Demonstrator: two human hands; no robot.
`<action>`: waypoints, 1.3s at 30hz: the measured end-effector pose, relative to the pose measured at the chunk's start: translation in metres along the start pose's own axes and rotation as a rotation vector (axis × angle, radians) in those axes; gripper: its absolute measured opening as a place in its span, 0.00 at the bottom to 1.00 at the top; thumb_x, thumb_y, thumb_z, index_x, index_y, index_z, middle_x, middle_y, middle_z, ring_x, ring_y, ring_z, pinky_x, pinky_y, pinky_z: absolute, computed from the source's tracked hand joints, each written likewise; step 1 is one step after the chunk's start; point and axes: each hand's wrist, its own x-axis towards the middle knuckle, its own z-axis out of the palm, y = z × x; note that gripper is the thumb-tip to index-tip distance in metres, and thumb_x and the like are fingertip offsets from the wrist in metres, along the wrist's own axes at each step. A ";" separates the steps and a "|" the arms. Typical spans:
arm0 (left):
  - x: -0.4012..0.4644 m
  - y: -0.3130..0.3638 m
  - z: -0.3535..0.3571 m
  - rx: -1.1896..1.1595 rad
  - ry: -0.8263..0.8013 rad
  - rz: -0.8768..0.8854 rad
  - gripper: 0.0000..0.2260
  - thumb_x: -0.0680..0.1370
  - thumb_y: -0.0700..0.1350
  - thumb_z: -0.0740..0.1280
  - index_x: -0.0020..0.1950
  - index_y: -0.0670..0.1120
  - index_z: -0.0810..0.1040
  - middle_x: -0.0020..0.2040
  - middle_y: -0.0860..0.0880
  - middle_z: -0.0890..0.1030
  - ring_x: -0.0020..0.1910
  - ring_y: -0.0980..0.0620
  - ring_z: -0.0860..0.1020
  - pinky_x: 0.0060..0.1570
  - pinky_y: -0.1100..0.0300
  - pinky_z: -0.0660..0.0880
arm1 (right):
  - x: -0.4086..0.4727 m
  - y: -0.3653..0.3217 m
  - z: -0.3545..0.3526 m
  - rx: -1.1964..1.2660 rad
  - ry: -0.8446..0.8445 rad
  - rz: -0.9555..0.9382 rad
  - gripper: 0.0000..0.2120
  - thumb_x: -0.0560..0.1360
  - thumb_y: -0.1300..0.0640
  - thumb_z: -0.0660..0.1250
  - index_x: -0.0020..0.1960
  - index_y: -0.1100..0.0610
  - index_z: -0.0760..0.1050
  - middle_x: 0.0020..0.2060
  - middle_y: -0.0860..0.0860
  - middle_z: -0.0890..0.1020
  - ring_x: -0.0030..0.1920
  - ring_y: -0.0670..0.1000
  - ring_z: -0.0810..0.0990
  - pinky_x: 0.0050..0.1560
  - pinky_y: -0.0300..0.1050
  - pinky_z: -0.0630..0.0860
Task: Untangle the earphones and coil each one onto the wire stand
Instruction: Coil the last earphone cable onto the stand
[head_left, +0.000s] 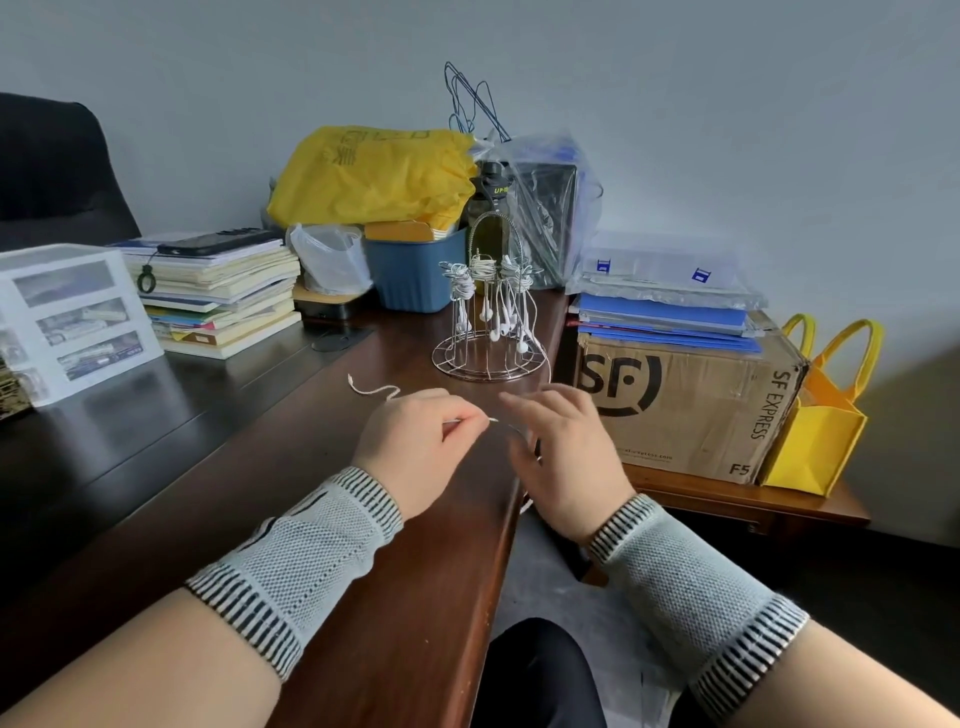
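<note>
Several earphones already hang coiled on the wire stand (488, 317); the left hand (415, 447) pinches 1 loose earphone cord (371, 391), the right hand (563, 457) grips its other stretch, still to coil.

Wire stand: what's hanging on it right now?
Several white earphones are coiled on the wire stand, earbuds dangling inside. The overlapping coils hide the exact count.
</note>
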 end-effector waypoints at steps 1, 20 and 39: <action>-0.001 0.003 0.001 -0.016 -0.003 0.026 0.06 0.77 0.49 0.69 0.42 0.54 0.85 0.33 0.56 0.77 0.35 0.57 0.76 0.40 0.59 0.72 | 0.001 -0.004 0.002 0.005 -0.001 -0.020 0.13 0.74 0.60 0.67 0.58 0.56 0.81 0.50 0.52 0.83 0.57 0.57 0.74 0.58 0.51 0.72; 0.011 -0.036 -0.020 0.087 0.063 -0.313 0.09 0.79 0.51 0.66 0.48 0.51 0.85 0.45 0.53 0.84 0.46 0.50 0.79 0.46 0.58 0.74 | 0.007 0.041 -0.009 0.061 0.186 0.437 0.10 0.79 0.56 0.62 0.49 0.57 0.82 0.46 0.54 0.83 0.49 0.56 0.78 0.51 0.49 0.76; 0.003 0.003 -0.007 0.020 -0.011 0.048 0.07 0.77 0.50 0.68 0.43 0.54 0.86 0.36 0.56 0.79 0.38 0.57 0.77 0.41 0.59 0.74 | 0.007 -0.007 0.003 0.086 0.138 0.015 0.09 0.75 0.58 0.65 0.47 0.58 0.84 0.36 0.52 0.83 0.38 0.53 0.78 0.40 0.41 0.72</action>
